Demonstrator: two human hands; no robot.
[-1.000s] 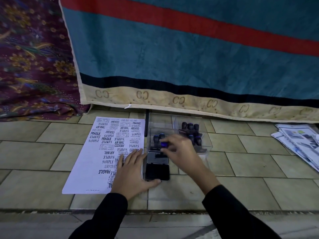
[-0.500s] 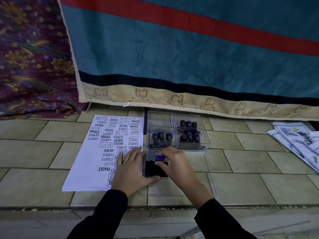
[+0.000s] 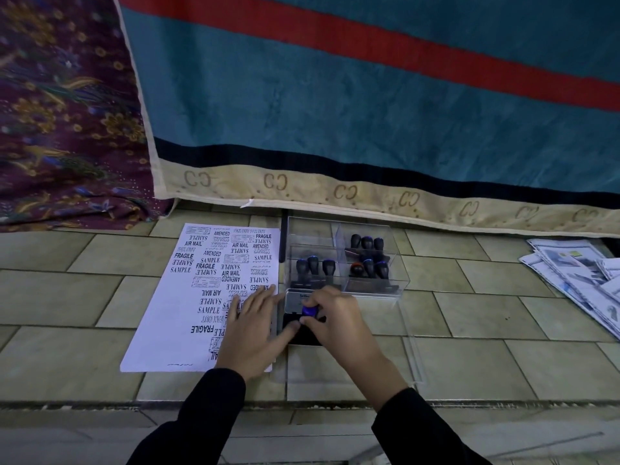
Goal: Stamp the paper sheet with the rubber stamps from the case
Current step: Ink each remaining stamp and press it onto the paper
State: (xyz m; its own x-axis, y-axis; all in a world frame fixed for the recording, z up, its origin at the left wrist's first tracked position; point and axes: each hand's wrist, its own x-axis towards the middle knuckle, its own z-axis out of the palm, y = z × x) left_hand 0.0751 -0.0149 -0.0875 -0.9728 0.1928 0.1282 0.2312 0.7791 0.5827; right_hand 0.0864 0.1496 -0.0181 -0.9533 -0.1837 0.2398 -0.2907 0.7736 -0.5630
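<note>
A white paper sheet (image 3: 181, 307) covered with many black stamped words lies on the tiled floor. Right of it stands a clear plastic case (image 3: 372, 290) holding several dark rubber stamps (image 3: 313, 266) upright in its compartments. In front of the case sits an open black ink pad (image 3: 302, 333). My right hand (image 3: 339, 317) grips a blue-topped stamp (image 3: 310, 311) and holds it down on the ink pad. My left hand (image 3: 253, 327) lies flat, fingers spread, on the sheet's lower right part, its thumb at the ink pad's left edge.
A teal blanket (image 3: 335, 95) with a red stripe and a beige border hangs down behind the case. Patterned purple fabric (image 3: 60, 122) lies at the back left. A pile of printed papers (image 3: 577, 280) rests on the floor at the right. A floor step edge (image 3: 100, 404) runs near me.
My right hand took a blue-topped stamp out of the case, brought it toward me and set it on the ink pad. My left hand stayed flat on the sheet.
</note>
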